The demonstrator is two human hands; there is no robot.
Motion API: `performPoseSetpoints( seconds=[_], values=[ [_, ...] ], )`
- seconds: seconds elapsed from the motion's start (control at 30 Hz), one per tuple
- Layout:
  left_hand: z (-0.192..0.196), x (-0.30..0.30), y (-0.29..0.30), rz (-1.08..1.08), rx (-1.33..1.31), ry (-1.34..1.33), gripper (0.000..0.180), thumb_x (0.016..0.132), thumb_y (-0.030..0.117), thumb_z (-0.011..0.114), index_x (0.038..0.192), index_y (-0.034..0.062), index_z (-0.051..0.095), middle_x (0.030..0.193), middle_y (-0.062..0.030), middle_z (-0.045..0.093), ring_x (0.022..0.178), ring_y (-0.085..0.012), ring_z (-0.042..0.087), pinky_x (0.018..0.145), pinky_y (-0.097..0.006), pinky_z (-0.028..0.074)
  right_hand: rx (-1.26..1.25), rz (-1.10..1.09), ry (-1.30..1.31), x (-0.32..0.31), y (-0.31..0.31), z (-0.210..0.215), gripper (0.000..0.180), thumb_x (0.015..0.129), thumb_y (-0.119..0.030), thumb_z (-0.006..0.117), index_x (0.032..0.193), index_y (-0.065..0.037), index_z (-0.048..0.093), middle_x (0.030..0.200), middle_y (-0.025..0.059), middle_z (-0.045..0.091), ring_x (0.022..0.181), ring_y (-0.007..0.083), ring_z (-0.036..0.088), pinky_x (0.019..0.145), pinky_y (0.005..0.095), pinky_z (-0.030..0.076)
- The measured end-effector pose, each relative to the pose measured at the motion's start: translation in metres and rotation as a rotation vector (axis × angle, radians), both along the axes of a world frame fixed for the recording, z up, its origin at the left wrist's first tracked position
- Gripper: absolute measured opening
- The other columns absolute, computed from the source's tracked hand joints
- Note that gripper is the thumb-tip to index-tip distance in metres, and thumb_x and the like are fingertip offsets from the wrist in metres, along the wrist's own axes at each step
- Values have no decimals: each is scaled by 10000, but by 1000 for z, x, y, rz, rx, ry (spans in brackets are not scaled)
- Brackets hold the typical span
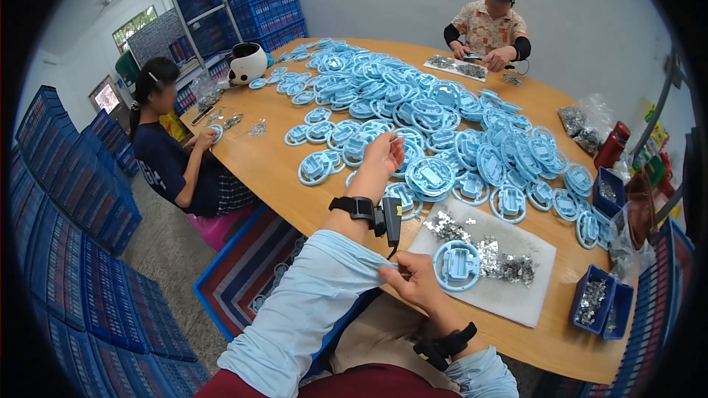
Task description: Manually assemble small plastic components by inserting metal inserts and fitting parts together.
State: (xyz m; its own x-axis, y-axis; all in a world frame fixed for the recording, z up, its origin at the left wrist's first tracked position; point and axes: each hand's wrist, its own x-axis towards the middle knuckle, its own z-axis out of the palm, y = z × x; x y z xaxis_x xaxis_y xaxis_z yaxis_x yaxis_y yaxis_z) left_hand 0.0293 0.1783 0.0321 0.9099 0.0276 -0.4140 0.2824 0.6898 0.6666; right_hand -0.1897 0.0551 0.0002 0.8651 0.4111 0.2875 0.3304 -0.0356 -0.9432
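My left arm stretches out over the table, and my left hand (385, 155) hangs in front of the heap of light-blue round plastic parts (430, 177). Its fingers are curled in, and no object shows in them. With thumb and fingers, my right hand (418, 280) pinches the cuff of the light-blue left sleeve (317, 280), below the black wrist device (387, 220). Just right of that hand, one light-blue round part (456, 265) lies on a white board (516, 306). Small silver metal pieces (509, 262) are heaped beside it on the board.
Blue bins (591, 299) of metal pieces stand at the table's right edge, near a red bottle (612, 144) and clear bags (590, 119). One person (490, 26) works across the table, another (173, 133) at the left. Stacked blue crates (88, 273) line the left side.
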Motion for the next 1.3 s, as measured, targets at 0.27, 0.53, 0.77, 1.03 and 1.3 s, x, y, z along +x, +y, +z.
performPoseSetpoints(
  seconds=[0.27, 0.53, 0.77, 1.03, 1.3],
  values=[
    [-14, 5, -2, 20, -171, 32, 115, 764, 118, 540, 841, 41, 504, 717, -55, 562, 494, -104, 502, 419, -213, 450, 416, -184, 416, -11, 10, -4, 279, 802, -263, 607, 669, -45, 494, 572, -57, 445, 497, 10, 353, 438, 172, 283],
    [-20, -7, -7, 37, 1114, -416, 89, 723, 136, 543, 740, 57, 581, 738, -83, 606, 547, -163, 566, 445, -280, 451, 407, 40, 485, -26, 41, 1, 270, 829, -238, 553, 936, 9, 534, 631, 28, 526, 518, 92, 472, 482, 230, 390],
    [-13, -3, 14, -152, 2652, -1314, 70, 617, 148, 581, 555, 138, 611, 565, -21, 585, 576, -174, 594, 505, -316, 431, -204, -122, -389, 0, 12, 112, 75, 733, -58, 616, 796, -18, 625, 633, 41, 564, 415, 39, 381, 376, 194, 269],
    [-12, -44, 63, -141, 2726, -1055, 60, 631, 120, 578, 586, 119, 618, 626, -41, 607, 610, -187, 603, 525, -331, 439, -989, 1143, -650, -44, 142, 203, 373, 835, -378, 486, 831, -43, 649, 679, 166, 592, 613, 331, 546, 579, 359, 438],
    [-43, -63, 26, -318, 2585, -1153, 66, 646, 121, 573, 612, 119, 630, 650, -40, 617, 635, -191, 607, 529, -333, 438, -417, 1749, 27, -50, 141, 171, 443, 865, -384, 459, 789, 26, 606, 585, 131, 513, 575, 178, 485, 546, 303, 369]
  ],
)
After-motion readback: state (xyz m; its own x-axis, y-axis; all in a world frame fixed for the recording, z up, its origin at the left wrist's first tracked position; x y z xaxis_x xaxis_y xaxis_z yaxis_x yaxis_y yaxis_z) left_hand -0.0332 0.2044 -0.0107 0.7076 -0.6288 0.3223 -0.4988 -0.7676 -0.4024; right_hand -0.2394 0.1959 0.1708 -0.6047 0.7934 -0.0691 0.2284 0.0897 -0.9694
